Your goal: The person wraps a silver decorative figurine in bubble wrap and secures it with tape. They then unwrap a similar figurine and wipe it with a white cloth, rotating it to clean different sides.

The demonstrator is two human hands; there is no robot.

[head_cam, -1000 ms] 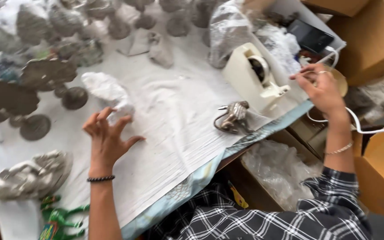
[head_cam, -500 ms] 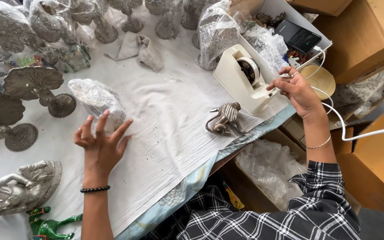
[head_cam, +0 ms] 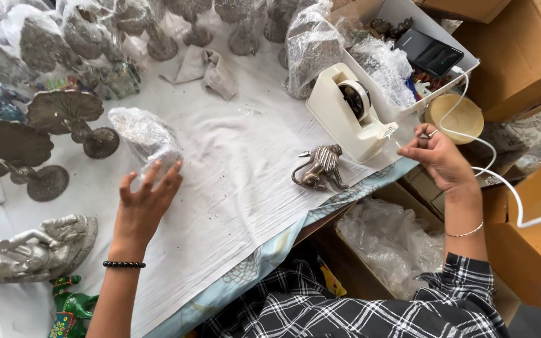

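My left hand point(head_cam: 145, 203) rests with spread fingers on a plastic-wrapped object point(head_cam: 144, 138) lying on the white cloth point(head_cam: 233, 188). My right hand point(head_cam: 441, 156) pinches the end of a strip of clear tape just right of the cream tape dispenser point(head_cam: 352, 112) at the table's edge. Between the two hands, a small metal animal figurine point(head_cam: 319, 168) stands unwrapped on the cloth.
Wrapped and bare metal figures point(head_cam: 39, 138) crowd the back and left of the table. A crumpled grey cloth point(head_cam: 211, 70) lies at the back. A white box point(head_cam: 421, 50) holds a phone; cardboard boxes point(head_cam: 521, 56) and a white cable point(head_cam: 502, 181) are at right.
My left hand has stayed over the wrapped object, fingers now on it. My right hand moved from the dispenser's cutter outward to the right, drawing tape.
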